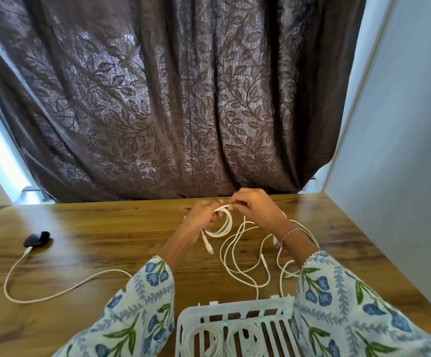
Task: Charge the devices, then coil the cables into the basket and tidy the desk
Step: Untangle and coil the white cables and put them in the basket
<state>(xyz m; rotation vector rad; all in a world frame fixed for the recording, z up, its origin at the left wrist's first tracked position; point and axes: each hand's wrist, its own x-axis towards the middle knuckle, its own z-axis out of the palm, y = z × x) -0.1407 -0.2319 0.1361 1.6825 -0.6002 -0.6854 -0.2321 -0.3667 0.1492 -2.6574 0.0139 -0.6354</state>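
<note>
Coiling step in hand. My left hand [201, 219] grips a small coil [220, 224] of white cable near the middle of the surface [85, 228], fingers curled round the loops. My right hand [256, 208] pinches the strand at the top of the coil. One plug end [208, 247] hangs below the left hand.

The loose remainder [245, 264] lies in slack loops between the coil and the white basket [237, 309] at the near edge. The basket already holds two coils, seen through its slats.

Judgement: the cable is light, limp and springy; loops will pop open if released. Best held across all the turns at once, feeding with a fingertip pinch.

Toward the left edge, a second cable [54, 289] is plugged into a dark device [36, 238].
</note>
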